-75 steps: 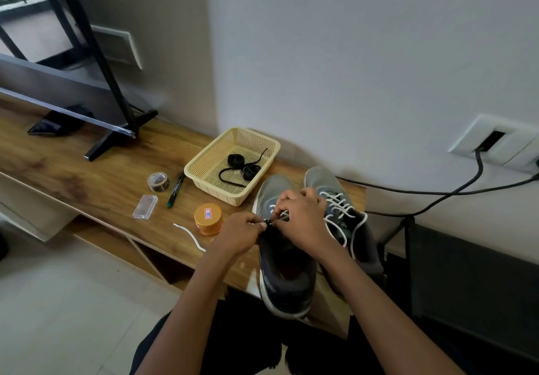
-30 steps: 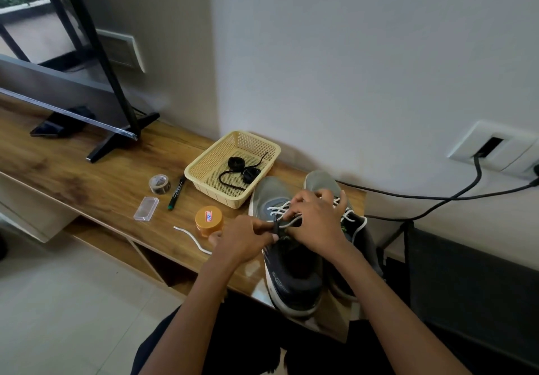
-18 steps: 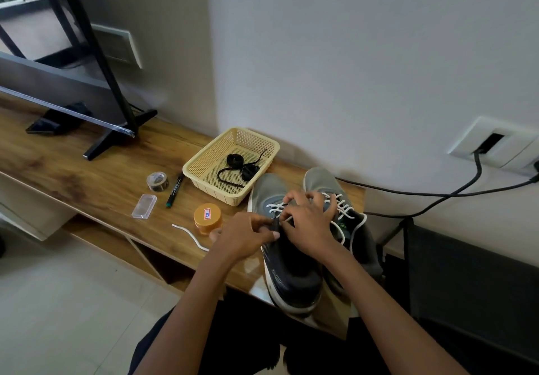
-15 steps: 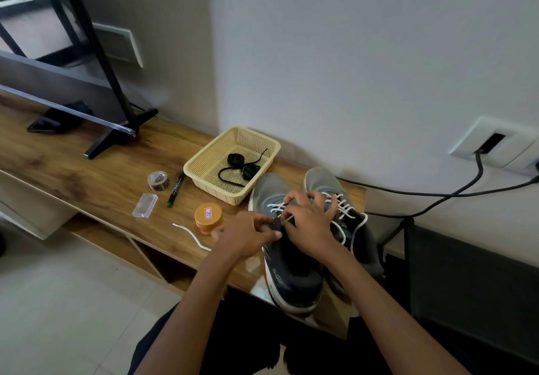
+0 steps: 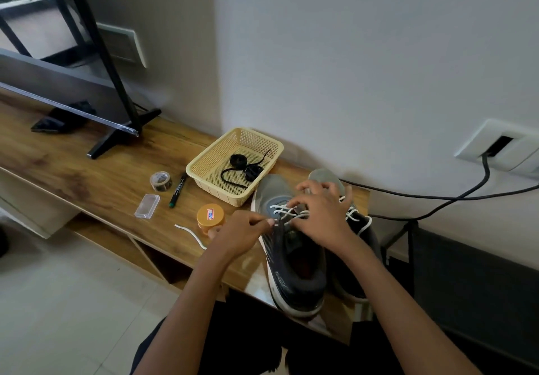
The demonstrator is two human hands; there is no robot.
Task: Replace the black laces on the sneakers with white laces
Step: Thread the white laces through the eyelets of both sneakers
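**Head view, worktop (image 5: 87, 176) read from its left end to its right.** Near the front edge lay a tape roll (image 5: 160, 181), a marker (image 5: 178, 189), a clear case (image 5: 147, 206) and a lidded orange jar (image 5: 210, 218), its contents unseen. A white lace tail (image 5: 191, 236) trailed beside the jar toward the front edge. Toward the back edge stood the basket (image 5: 204, 176), which held only the coiled black laces (image 5: 243, 167), already off both shoes.

At the right end stood the near sneaker (image 5: 294, 272), heel over the front edge. The far sneaker (image 5: 361, 228) touched it on the right and was laced in white.

The left hand (image 5: 242, 234) pinched at the near sneaker's left eyelet row, probably on the white lace (image 5: 284, 212), though the pinch was too small to resolve. The right hand (image 5: 320, 217) lay over the tongue, fingers curled and gripping the lace at its crossings.

**Change:** the slack strand strung between the hands 1.0 s earlier had been drawn in, and the crossings near the toe lay flat.

**Judged meaning:** another row was seated, and only the upper eyelets of the near sneaker remained, so the task was well past halfway.
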